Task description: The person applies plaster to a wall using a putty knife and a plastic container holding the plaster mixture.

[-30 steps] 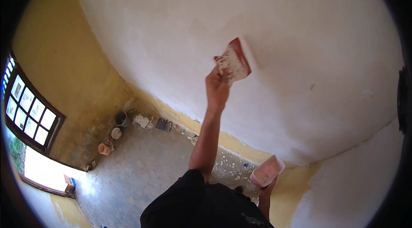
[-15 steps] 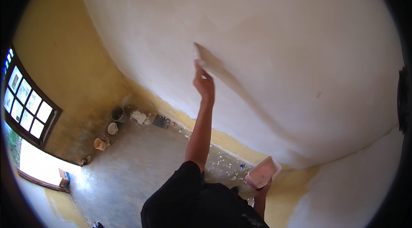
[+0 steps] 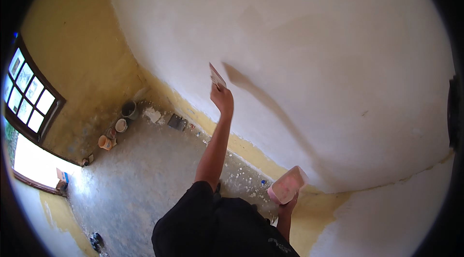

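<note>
My left hand (image 3: 222,98), on a raised, outstretched arm, is closed around a putty knife (image 3: 217,77). The blade points up and away from me, with a gap between it and its shadow on the broad white wall (image 3: 328,54). Lower down on the right, my right hand (image 3: 288,205) grips a rectangular plastic tub (image 3: 288,185) from below. The tub is tilted, and pinkish smears show in it. How the fingers lie under it is hidden.
Buckets (image 3: 129,109) and small pots (image 3: 105,142) stand along the yellow wall (image 3: 82,58) at left. A dark flat sheet (image 3: 177,122) and white crumbs lie by the wall's foot. A barred window (image 3: 30,90) and a cardboard box (image 3: 62,178) are farther left.
My left hand has drawn the putty knife back and down, and its shadow now lies apart from the blade. The tub has shifted slightly up and left in view; the whole view has turned a little.
</note>
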Action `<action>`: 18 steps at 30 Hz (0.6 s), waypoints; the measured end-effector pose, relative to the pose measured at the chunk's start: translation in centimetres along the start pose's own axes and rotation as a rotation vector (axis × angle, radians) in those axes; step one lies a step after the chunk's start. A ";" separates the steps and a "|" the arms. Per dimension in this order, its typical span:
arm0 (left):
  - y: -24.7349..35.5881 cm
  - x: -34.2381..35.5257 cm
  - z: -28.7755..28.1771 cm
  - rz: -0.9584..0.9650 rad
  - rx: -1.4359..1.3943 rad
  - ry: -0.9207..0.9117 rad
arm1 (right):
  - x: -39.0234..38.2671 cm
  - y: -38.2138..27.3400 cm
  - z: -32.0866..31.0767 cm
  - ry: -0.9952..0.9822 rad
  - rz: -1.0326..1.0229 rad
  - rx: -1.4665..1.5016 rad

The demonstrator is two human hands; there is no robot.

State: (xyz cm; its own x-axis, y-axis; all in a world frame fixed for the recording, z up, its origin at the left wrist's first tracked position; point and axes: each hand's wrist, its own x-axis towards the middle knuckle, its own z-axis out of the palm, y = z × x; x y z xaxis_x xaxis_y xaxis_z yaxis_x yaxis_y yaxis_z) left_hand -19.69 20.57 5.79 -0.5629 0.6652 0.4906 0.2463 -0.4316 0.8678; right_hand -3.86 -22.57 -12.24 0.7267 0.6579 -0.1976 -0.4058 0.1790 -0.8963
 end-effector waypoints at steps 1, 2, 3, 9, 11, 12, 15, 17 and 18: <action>-1.4 3.3 0.6 -0.022 -0.069 0.037 | 0.3 0.3 0.3 -0.028 0.064 0.127; -0.7 4.8 1.5 -0.098 -0.075 -0.008 | 0.3 0.4 -0.1 -0.017 0.063 0.123; 0.4 5.6 2.2 -0.174 -0.080 -0.056 | 0.2 0.4 -0.4 0.016 0.077 0.178; 9.6 2.6 4.9 0.032 -0.014 -0.132 | -0.1 2.8 -2.8 0.071 -0.034 -0.013; 13.0 -0.8 4.4 0.058 0.042 -0.244 | -0.2 3.2 -2.8 0.063 -0.111 -0.182; 13.3 -1.9 3.8 0.114 0.106 -0.290 | -0.4 2.4 -1.6 0.011 0.010 -0.004; 12.6 -5.5 2.4 0.273 0.016 -0.314 | -0.5 1.7 -0.6 -0.025 0.154 0.213; 12.5 -7.2 1.4 0.394 -0.161 -0.410 | 0.8 2.6 -2.2 -0.007 0.161 0.261; 12.8 -7.8 1.0 0.272 -0.181 -0.509 | 1.1 3.7 -4.0 -0.011 -0.024 -0.034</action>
State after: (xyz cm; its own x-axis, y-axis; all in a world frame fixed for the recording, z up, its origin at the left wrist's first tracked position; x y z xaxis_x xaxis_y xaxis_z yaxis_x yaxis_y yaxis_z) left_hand -11.40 10.46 13.11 -0.0391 0.7052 0.7079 0.1651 -0.6941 0.7006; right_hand -2.29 -24.11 -17.36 0.7299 0.6617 -0.1714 -0.3687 0.1699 -0.9139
